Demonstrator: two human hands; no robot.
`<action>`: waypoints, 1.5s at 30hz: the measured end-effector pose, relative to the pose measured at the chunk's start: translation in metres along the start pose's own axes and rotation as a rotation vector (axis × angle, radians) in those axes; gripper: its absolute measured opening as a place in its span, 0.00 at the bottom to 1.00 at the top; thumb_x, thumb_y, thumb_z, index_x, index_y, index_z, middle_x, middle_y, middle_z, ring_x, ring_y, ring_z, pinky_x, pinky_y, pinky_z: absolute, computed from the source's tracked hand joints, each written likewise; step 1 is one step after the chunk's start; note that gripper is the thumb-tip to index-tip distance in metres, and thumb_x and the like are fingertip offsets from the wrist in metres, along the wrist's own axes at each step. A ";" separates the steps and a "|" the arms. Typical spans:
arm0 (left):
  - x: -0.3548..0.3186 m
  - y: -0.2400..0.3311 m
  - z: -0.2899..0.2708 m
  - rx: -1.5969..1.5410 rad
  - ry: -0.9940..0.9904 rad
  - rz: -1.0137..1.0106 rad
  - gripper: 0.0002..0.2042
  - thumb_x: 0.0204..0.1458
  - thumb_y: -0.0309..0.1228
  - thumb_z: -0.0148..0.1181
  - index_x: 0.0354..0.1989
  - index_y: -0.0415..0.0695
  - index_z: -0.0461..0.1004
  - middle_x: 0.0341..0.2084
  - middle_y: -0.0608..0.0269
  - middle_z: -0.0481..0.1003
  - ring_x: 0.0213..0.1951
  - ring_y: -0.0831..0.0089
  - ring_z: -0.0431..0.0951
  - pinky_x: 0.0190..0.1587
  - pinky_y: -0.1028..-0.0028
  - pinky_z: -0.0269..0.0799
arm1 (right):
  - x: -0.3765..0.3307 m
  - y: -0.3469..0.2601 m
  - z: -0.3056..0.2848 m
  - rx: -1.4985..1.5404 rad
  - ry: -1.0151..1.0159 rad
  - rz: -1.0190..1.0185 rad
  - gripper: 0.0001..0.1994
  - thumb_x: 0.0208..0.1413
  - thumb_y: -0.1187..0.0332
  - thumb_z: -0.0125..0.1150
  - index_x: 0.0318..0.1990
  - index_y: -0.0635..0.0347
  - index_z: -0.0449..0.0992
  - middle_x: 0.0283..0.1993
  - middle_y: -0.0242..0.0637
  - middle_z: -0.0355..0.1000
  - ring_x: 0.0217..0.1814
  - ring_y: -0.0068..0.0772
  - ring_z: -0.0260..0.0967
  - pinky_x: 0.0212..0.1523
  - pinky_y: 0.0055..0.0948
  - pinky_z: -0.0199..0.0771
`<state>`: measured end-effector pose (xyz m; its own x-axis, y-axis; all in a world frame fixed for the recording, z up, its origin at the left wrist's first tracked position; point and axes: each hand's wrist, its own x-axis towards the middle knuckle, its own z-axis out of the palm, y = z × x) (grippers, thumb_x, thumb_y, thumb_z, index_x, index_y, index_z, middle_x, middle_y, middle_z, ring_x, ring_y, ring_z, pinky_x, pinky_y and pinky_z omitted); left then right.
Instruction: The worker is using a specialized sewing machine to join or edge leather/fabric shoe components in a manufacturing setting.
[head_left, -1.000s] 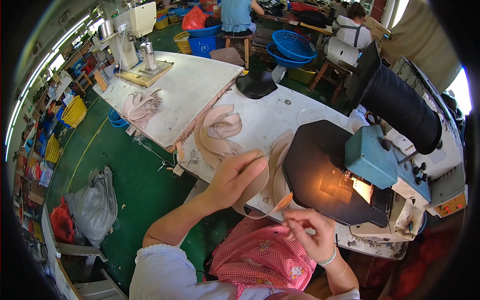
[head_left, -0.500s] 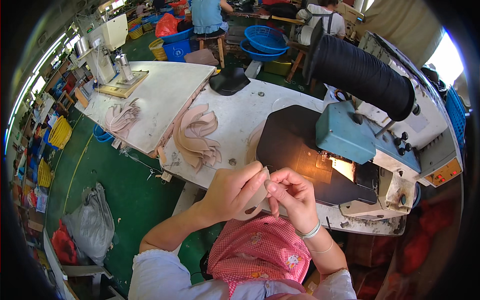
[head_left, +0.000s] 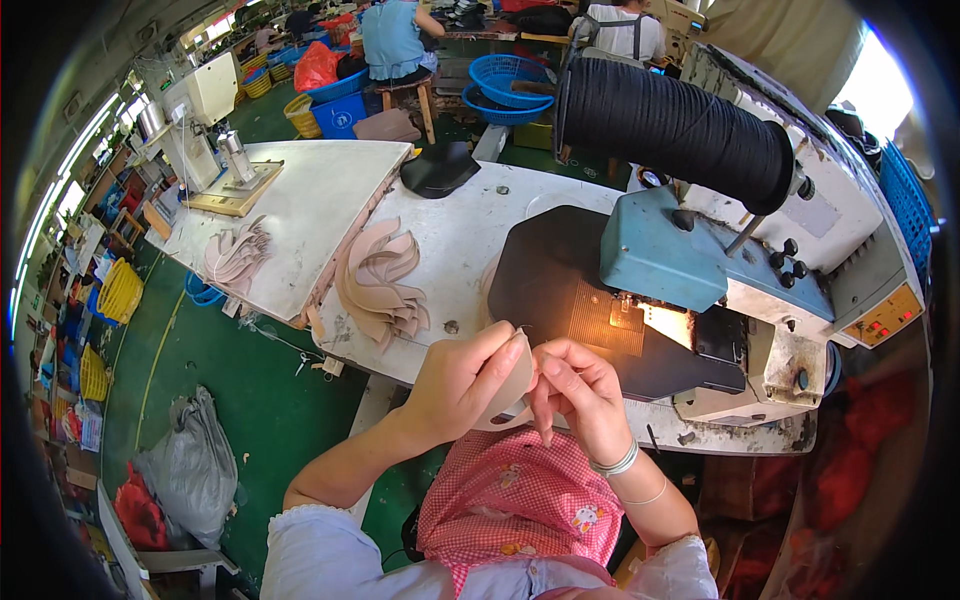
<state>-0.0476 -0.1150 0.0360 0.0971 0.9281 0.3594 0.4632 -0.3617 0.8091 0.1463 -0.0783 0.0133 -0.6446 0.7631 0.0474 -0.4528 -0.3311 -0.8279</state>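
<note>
My left hand (head_left: 462, 382) and my right hand (head_left: 577, 395) meet over the table's near edge, both pinching one beige curved fabric piece (head_left: 512, 382) between them. The piece bends between my fingers just in front of the black work plate (head_left: 565, 290) of the blue sewing machine (head_left: 665, 255), whose lamp glows at the needle area. A stack of similar beige pieces (head_left: 380, 285) lies on the white table (head_left: 455, 240) to the left of my hands.
A thick black roll (head_left: 675, 125) tops the machine. A second white table (head_left: 310, 205) holds more beige pieces (head_left: 235, 255) and another machine (head_left: 205, 110). Blue baskets (head_left: 510, 85) and seated people are behind. A grey bag (head_left: 190, 470) lies on the green floor.
My left hand drew back from the table with the beige piece and met my right hand; both now hold it close together, nearer to me.
</note>
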 end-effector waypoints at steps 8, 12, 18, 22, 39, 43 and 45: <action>-0.007 -0.008 -0.001 -0.333 -0.160 -0.118 0.11 0.70 0.36 0.55 0.45 0.41 0.76 0.25 0.61 0.79 0.30 0.68 0.81 0.37 0.65 0.73 | -0.005 0.000 0.003 -0.179 0.096 -0.082 0.07 0.72 0.68 0.60 0.48 0.62 0.75 0.30 0.28 0.73 0.21 0.14 0.66 0.18 0.17 0.61; -0.016 -0.026 -0.029 -0.356 -0.688 -0.197 0.14 0.69 0.35 0.57 0.55 0.41 0.81 0.38 0.63 0.86 0.35 0.76 0.82 0.46 0.70 0.76 | -0.015 0.007 0.004 -0.186 0.121 -0.110 0.07 0.72 0.67 0.59 0.46 0.61 0.74 0.31 0.27 0.72 0.21 0.12 0.64 0.19 0.16 0.56; -0.028 -0.026 -0.057 -0.662 -0.586 -0.573 0.18 0.72 0.38 0.53 0.52 0.33 0.79 0.22 0.62 0.81 0.27 0.76 0.82 0.39 0.75 0.78 | -0.009 0.021 0.002 -0.216 0.086 -0.017 0.10 0.76 0.64 0.53 0.47 0.61 0.74 0.36 0.32 0.75 0.20 0.16 0.67 0.19 0.17 0.61; -0.032 -0.037 -0.055 -0.607 -0.510 -0.452 0.18 0.72 0.38 0.53 0.51 0.33 0.79 0.21 0.62 0.80 0.27 0.75 0.82 0.38 0.75 0.77 | -0.003 0.019 -0.001 -0.157 0.076 0.025 0.14 0.77 0.60 0.48 0.50 0.63 0.75 0.36 0.33 0.75 0.20 0.17 0.67 0.19 0.17 0.65; -0.022 -0.023 -0.017 -0.694 -0.488 -0.453 0.14 0.64 0.29 0.66 0.55 0.39 0.77 0.40 0.72 0.79 0.41 0.89 0.73 0.42 0.82 0.69 | -0.018 -0.003 -0.010 -0.770 0.092 -0.415 0.14 0.52 0.85 0.71 0.47 0.64 0.85 0.44 0.38 0.78 0.33 0.18 0.73 0.33 0.21 0.75; -0.018 -0.012 -0.014 -0.500 -0.382 -0.436 0.11 0.63 0.29 0.66 0.51 0.39 0.79 0.38 0.73 0.79 0.39 0.88 0.74 0.42 0.81 0.70 | -0.027 -0.015 -0.019 -0.876 0.155 -0.532 0.13 0.51 0.84 0.74 0.44 0.63 0.85 0.41 0.36 0.79 0.27 0.16 0.70 0.28 0.20 0.71; -0.017 -0.010 -0.009 -0.446 -0.351 -0.405 0.11 0.63 0.29 0.66 0.50 0.39 0.80 0.37 0.72 0.79 0.39 0.87 0.75 0.42 0.81 0.70 | -0.031 -0.022 -0.013 -1.071 0.140 -0.525 0.12 0.51 0.82 0.75 0.43 0.61 0.86 0.40 0.35 0.79 0.26 0.16 0.71 0.26 0.20 0.71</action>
<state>-0.0622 -0.1278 0.0259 0.3068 0.9440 -0.1215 0.1241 0.0869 0.9885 0.1841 -0.0876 0.0233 -0.4325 0.7423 0.5119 0.1449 0.6175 -0.7731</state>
